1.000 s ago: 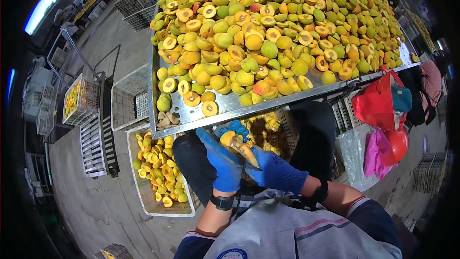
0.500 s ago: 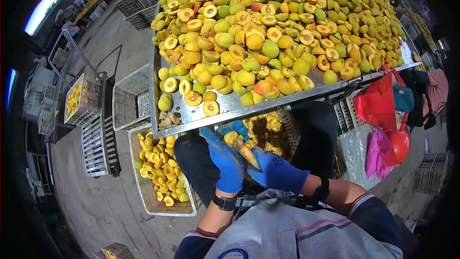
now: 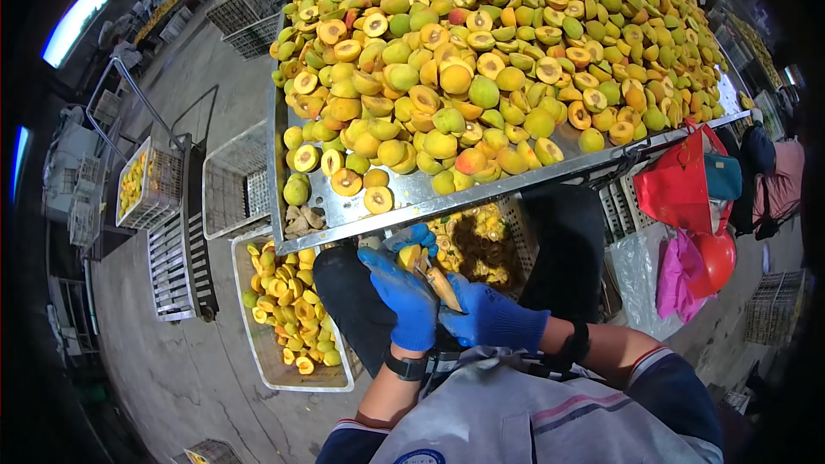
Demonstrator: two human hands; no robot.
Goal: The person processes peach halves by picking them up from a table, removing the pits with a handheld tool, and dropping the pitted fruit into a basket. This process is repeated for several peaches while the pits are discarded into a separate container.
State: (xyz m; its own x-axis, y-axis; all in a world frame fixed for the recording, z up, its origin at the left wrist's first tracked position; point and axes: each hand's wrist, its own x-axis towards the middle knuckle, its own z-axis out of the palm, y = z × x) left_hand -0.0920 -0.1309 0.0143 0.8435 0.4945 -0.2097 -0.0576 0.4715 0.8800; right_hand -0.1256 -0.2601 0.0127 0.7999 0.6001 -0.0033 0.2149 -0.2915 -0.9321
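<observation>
My left hand, in a blue glove, is closed round a yellow peach half above my lap. My right hand, gloved too, grips a tool by its wooden handle. The tool's upper end meets the fruit; its working tip is hidden by the fruit and fingers. Below both hands, between my knees, is a crate with yellow fruit scraps and dark brown bits. In front, a metal table carries a big heap of cut peaches, many with stones showing.
At my left, a white crate contains hollowed peach halves. Beyond it are another crate and a trolley with a fruit crate. A red bag and a pink bag hang at right. Another person's hands show across the table.
My left hand has tilted and its fingers have curled further over the peach half. The tool has turned slightly more upright in my right hand, which shifted a little left.
</observation>
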